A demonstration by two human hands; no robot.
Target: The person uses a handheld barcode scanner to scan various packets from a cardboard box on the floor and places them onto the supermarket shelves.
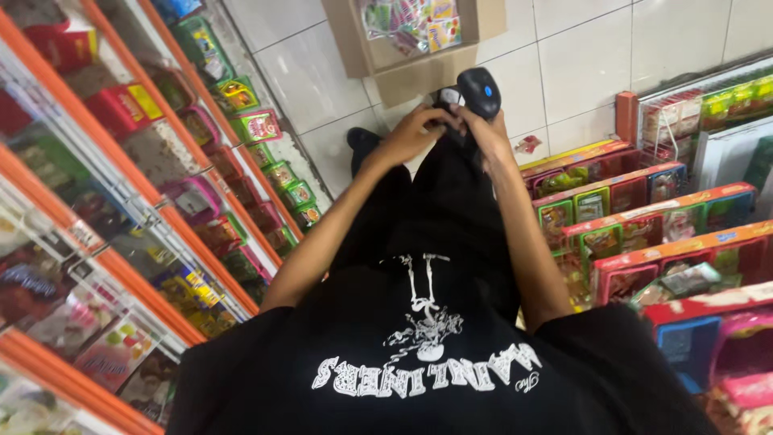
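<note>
I look straight down my black printed shirt and black trousers at both hands held together near my knees. My right hand point(489, 133) grips a black handheld scanner point(478, 90) with a small blue dot on its head. My left hand point(411, 129) rests against the scanner's handle, its fingers curled on it from the left side. Part of the handle is hidden under the fingers.
Orange-edged shelves point(121, 266) with packaged snacks run along my left. Colourful boxed goods point(644, 234) are stacked at my right. An open cardboard box point(411, 48) of bright packets sits on the white tiled floor point(588, 64) ahead, near my black shoe point(361, 141).
</note>
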